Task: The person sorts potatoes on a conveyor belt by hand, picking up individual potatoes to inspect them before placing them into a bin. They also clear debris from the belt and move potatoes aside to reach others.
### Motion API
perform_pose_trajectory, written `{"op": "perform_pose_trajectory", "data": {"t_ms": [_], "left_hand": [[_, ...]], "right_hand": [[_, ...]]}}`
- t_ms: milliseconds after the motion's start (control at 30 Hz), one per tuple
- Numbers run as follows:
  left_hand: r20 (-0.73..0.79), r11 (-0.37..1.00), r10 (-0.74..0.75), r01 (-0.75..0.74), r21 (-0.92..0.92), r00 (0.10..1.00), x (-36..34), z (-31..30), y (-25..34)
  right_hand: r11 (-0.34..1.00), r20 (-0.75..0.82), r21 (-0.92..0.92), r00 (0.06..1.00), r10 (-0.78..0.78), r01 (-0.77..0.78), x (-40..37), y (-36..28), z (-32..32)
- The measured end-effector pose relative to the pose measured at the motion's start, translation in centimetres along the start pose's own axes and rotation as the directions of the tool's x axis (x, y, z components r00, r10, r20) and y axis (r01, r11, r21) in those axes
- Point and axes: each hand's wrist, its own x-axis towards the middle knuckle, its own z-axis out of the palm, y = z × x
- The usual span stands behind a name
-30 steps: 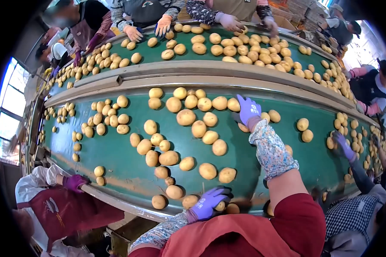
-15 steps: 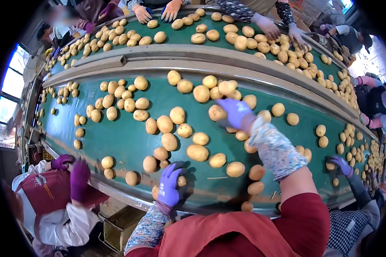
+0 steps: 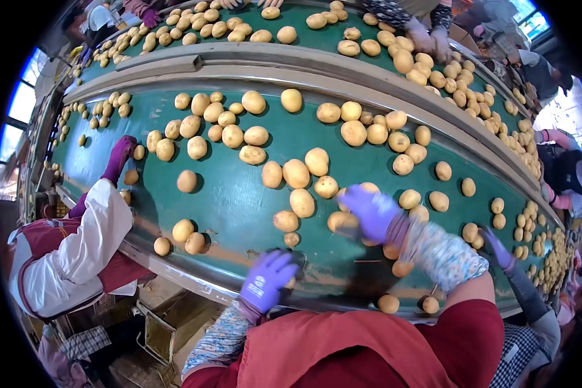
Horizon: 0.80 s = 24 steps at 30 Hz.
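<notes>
My left hand (image 3: 268, 282), in a purple glove, is over the near edge of the green conveyor belt (image 3: 239, 187). A potato (image 3: 290, 283) peeks out under its fingers, which look curled round it. Farther right, my right hand (image 3: 374, 212), gloved alike, reaches across the belt with its fingers smeared by motion. Just under its fingertips lies a potato (image 3: 341, 221); whether the hand grips anything is hidden. Potatoes (image 3: 302, 202) cluster between the two hands, and more (image 3: 353, 133) lie beyond the right one.
A metal divider (image 3: 291, 64) separates this belt from a far belt full of potatoes, where co-workers' hands (image 3: 427, 40) work. At left a co-worker's maroon glove (image 3: 119, 155) reaches onto my belt; at right is another's purple glove (image 3: 500, 249). A metal-framed crate (image 3: 158, 333) stands below the near edge.
Potatoes have travelled right along the belt. My right hand has come nearer and slightly right, onto other potatoes. My left hand's fingers have drawn in. The left co-worker's arm has stretched over the belt.
</notes>
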Motion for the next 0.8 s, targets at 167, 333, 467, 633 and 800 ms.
{"op": "perform_pose_trajectory", "data": {"t_ms": [167,333,467,633,800], "left_hand": [[-0.258,0.98,-0.194,0.176,-0.091,0.947,0.2,-4.1,-4.2],[-0.272,0.986,-0.008,-0.038,-0.165,0.962,-1.9,-3.6,-4.1],[-0.07,0.964,0.105,-0.119,-0.239,0.992,-2.2,-2.9,-3.5],[0.168,0.945,0.097,-0.038,-0.324,0.981,-2.9,-4.5,-7.0],[0.111,0.962,0.002,0.028,-0.271,0.994,-4.4,-6.8,-10.0]], "right_hand": [[0.922,0.033,-0.299,0.969,-0.246,0.245,-1.7,-3.2,4.7],[0.957,-0.244,0.288,0.966,0.085,-0.011,2.6,-0.4,4.7],[0.543,-0.457,0.839,0.601,0.656,0.045,10.6,5.5,-3.3],[0.699,-0.412,-0.544,0.873,0.26,-0.465,13.2,11.0,1.4],[0.825,0.025,-0.237,0.846,0.533,-0.513,16.0,6.7,-4.8]]}}
